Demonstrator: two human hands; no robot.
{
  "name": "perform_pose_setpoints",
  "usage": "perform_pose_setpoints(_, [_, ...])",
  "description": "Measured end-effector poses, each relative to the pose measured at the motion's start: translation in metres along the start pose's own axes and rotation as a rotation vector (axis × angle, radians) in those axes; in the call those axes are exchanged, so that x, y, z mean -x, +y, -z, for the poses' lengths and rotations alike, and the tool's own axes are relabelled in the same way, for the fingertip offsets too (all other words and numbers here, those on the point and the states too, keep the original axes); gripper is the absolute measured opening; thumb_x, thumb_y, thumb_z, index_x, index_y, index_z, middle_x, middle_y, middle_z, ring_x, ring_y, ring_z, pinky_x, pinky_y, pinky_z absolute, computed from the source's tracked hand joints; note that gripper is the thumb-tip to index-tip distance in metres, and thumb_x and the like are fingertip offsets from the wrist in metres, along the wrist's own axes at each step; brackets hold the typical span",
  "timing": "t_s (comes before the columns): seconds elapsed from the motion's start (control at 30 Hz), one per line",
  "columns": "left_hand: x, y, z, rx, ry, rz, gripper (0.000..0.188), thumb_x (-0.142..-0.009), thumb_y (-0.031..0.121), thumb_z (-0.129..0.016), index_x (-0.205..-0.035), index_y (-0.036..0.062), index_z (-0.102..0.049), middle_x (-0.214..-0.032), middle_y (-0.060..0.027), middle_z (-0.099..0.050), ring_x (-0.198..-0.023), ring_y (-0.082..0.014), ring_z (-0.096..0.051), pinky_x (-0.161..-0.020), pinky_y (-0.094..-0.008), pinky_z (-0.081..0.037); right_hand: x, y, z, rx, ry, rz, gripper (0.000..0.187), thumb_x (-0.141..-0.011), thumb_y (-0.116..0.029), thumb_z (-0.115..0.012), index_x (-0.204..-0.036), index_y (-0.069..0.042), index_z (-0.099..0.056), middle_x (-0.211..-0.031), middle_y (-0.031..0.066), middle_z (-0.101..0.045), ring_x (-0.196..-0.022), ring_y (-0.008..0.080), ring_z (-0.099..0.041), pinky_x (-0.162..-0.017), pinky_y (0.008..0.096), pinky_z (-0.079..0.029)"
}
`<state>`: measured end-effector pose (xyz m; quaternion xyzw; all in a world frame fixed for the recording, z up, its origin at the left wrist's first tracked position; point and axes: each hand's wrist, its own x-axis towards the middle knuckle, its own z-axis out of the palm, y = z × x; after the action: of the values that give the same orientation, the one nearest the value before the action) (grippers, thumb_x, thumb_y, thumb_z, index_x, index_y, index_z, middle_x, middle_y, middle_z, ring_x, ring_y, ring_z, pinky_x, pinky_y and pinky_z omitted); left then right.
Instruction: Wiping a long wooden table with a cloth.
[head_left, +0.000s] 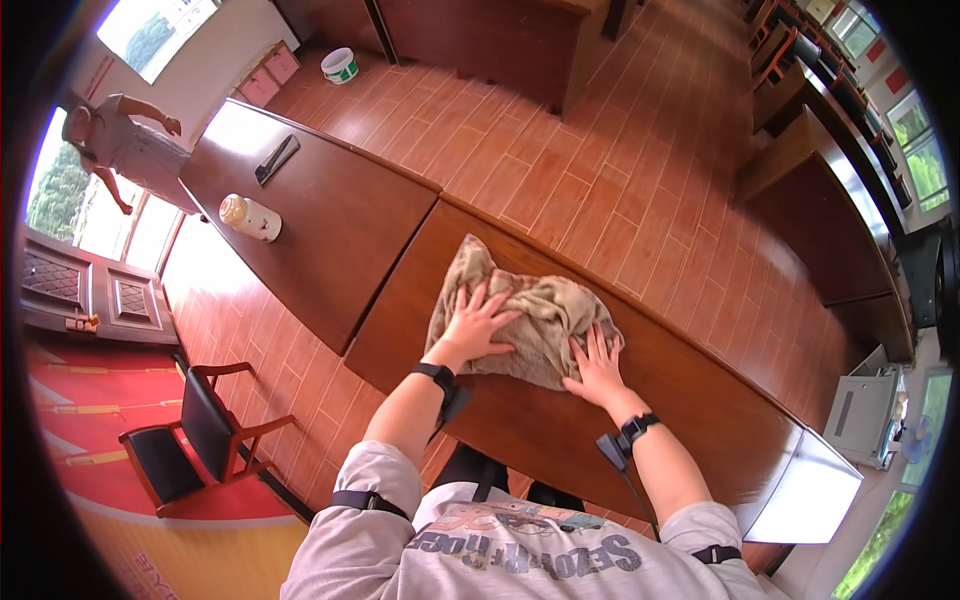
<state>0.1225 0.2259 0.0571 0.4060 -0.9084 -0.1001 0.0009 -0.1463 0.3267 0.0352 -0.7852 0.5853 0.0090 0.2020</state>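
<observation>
A crumpled beige cloth [545,310] lies bunched on the brown wooden table [640,400]. My left hand [478,328] rests on the cloth's left part with its fingers spread. Against the right edge of the cloth lies my right hand [598,368], fingers stretched out and palm down. Both hands press from above and neither is wrapped round the fabric. Both wrists wear black straps with small devices attached.
On the adjoining table to the left stand a pale bottle [250,217] and a dark flat object [278,160]. Beyond that table is another person [135,150]. A black chair [205,430] stands at lower left, a white-green bucket [340,66] on the far floor.
</observation>
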Motion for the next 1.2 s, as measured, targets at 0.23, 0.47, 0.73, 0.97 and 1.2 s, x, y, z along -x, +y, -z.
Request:
perform_pose_setpoints(0.23, [0.023,-0.100,0.017,0.016,0.111,0.223,0.065,-0.071,0.055,-0.063,-0.129,0.0285,-0.046,-0.144,-0.0049,-0.026,-0.134,-0.0382,-0.013,-0.102,-0.0648,-0.014,-0.118,-0.082,0.007,-0.013,0.103,0.010,0.069,-0.073,-0.032,-0.060,-0.135,-0.016,-0.036,-0.146,0.0219,-0.010,-0.137,0.0351,-0.004,-0.103,0.0646,-0.008])
perform_pose_setpoints(0.47, [0.174,-0.048,-0.007,0.075,0.043,0.390,0.064,-0.064,0.053,-0.068,-0.120,0.0244,-0.055,-0.144,-0.0091,-0.026,-0.133,-0.0416,-0.014,-0.098,-0.0675,-0.015,-0.022,-0.132,-0.028,-0.147,-0.096,0.422,0.062,-0.078,-0.029,-0.062,-0.134,-0.019,-0.039,-0.143,0.0176,-0.024,-0.136,0.0319,-0.016,-0.106,0.0584,-0.007])
perform_pose_setpoints(0.73, [0.169,-0.057,0.005,0.077,-0.153,0.255,0.069,-0.061,0.056,-0.068,-0.121,0.0249,-0.053,-0.146,-0.0096,-0.021,-0.132,-0.0465,-0.012,-0.094,-0.0724,-0.016,-0.003,-0.139,-0.027,-0.265,-0.216,0.419,0.058,-0.080,-0.030,-0.059,-0.134,-0.019,-0.039,-0.143,0.0093,-0.030,-0.136,0.0240,-0.020,-0.109,0.0526,-0.011])
perform_pose_setpoints(0.97, [0.017,-0.100,0.022,0.019,-0.173,-0.211,0.075,-0.060,0.058,-0.070,-0.123,0.0229,-0.050,-0.145,-0.0100,-0.020,-0.133,-0.0453,-0.011,-0.098,-0.0697,-0.018,-0.010,-0.128,-0.028,-0.332,-0.068,0.183,0.056,-0.083,-0.033,-0.056,-0.132,-0.012,-0.040,-0.140,0.0130,-0.033,-0.134,0.0267,-0.023,-0.109,0.0498,-0.015])
perform_pose_setpoints(1.2, [-0.052,-0.064,0.016,-0.041,-0.085,-0.195,0.076,-0.064,0.061,-0.065,-0.126,0.0229,-0.047,-0.144,-0.0074,-0.024,-0.133,-0.0427,-0.014,-0.100,-0.0648,-0.019,0.005,-0.095,-0.009,-0.350,0.183,-0.139,0.059,-0.082,-0.028,-0.056,-0.134,-0.007,-0.036,-0.140,0.0170,-0.031,-0.133,0.0302,-0.024,-0.108,0.0462,-0.019])
